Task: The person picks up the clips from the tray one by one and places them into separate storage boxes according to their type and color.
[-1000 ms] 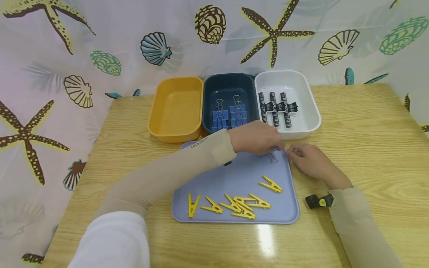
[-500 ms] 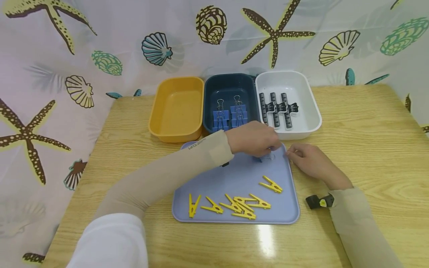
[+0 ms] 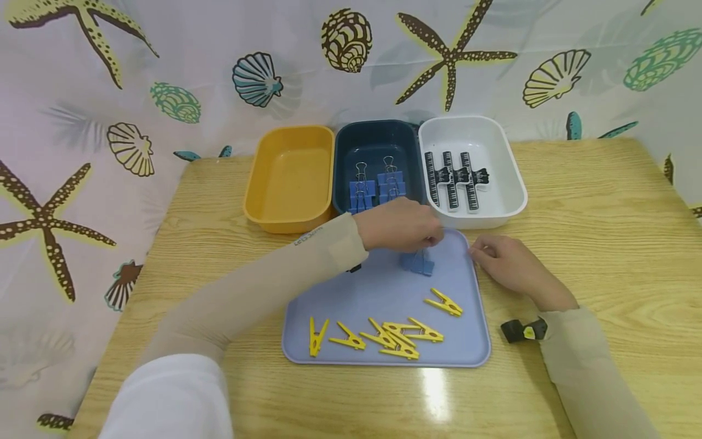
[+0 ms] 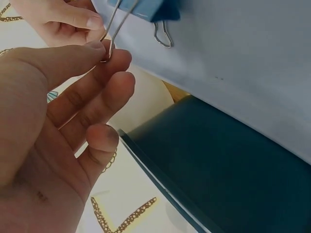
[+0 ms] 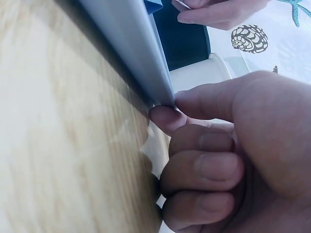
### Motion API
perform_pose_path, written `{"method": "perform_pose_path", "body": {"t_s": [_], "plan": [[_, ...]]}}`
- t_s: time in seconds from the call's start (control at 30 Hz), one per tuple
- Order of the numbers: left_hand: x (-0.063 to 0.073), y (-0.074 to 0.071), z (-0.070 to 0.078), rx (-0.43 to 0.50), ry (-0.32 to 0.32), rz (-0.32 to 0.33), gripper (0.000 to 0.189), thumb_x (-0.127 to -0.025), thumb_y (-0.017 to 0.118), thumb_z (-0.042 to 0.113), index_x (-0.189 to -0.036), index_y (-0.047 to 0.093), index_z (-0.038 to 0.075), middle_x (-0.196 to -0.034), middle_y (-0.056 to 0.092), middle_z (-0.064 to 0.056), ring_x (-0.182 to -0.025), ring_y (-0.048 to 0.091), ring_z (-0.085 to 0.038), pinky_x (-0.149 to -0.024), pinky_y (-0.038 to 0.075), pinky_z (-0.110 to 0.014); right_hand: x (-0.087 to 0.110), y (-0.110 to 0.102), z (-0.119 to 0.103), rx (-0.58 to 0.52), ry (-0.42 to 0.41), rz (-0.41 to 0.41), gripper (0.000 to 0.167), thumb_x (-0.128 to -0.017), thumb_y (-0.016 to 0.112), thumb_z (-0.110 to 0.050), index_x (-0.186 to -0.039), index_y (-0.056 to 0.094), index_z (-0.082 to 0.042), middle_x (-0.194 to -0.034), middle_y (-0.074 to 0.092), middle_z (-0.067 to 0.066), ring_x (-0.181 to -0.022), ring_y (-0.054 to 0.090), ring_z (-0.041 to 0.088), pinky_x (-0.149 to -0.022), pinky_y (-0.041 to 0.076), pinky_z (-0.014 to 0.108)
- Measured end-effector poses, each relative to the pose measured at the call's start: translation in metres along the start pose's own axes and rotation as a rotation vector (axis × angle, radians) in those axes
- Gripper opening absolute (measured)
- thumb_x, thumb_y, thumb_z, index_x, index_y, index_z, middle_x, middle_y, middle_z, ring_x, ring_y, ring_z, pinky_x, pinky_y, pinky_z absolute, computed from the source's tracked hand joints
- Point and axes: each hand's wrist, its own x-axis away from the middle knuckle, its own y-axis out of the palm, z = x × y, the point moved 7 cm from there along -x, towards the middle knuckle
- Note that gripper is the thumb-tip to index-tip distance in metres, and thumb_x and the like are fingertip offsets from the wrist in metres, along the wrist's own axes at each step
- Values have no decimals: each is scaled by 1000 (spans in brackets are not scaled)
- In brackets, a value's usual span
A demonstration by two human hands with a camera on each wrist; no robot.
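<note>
My left hand [image 3: 399, 225] is over the far part of the lavender tray [image 3: 356, 299]. Its thumb and forefinger pinch a wire handle of a blue binder clip [image 3: 418, 263]; the left wrist view shows the clip's blue body [image 4: 153, 7] hanging beyond the fingertips. At the tray's right edge, my right hand [image 3: 507, 265] pinches the rim between thumb and forefinger, its other fingers curled in the right wrist view. Several yellow clothespins [image 3: 398, 338] lie along the near side of the tray, with a single clothespin [image 3: 445, 303] farther right.
Behind the tray stand a yellow bin [image 3: 287, 177], a dark teal bin [image 3: 378, 143] with blue binder clips, and a white bin [image 3: 501, 189] with black-and-white clips. A patterned cloth [image 3: 208, 49] rises behind the wooden table [image 3: 592, 213].
My left hand has drawn leftward across the tray with the binder clip, whose blue body has come into view below the fingers. The right hand stays at the rim.
</note>
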Motion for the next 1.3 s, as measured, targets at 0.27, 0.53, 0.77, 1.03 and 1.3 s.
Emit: {"method": "perform_pose_path", "body": {"t_s": [0.27,0.53,0.77,1.03,1.3], "plan": [[7,2,-5,17,-19,-14,18,-97,57,19,-105,72,16,-95,71,4,-76,58,-10,-75,50,-23,1,1,1,-12,21,-6,26,-99,51,-26,-93,69,-8,-92,71,10,-82,57,20,-73,43,31],[8,6,-8,73,-30,-40,15,-96,60,21,-103,71,15,-93,69,3,-78,58,-11,-77,49,-23,1,1,0,-19,30,-10,26,-99,51,-26,-94,69,-7,-91,70,10,-79,55,19,-71,42,30],[10,7,-5,94,-45,-81,15,-95,61,20,-105,70,14,-96,69,2,-81,59,-12,-79,50,-24,1,1,0,-15,21,-8,26,-99,51,-26,-93,69,-8,-90,70,9,-80,55,19,-72,42,31],[15,5,-6,158,-43,-120,16,-93,64,19,-107,70,14,-99,69,2,-86,61,-11,-82,50,-23,0,1,0,-13,23,-10,26,-99,51,-26,-93,69,-8,-90,70,9,-80,56,19,-72,42,31],[24,4,-10,212,-35,-119,6,-90,69,19,-93,73,16,-88,68,5,-81,58,-11,-76,49,-22,0,1,2,-11,23,-11,27,-99,50,-27,-93,69,-8,-89,70,9,-79,57,19,-72,43,30]]}}
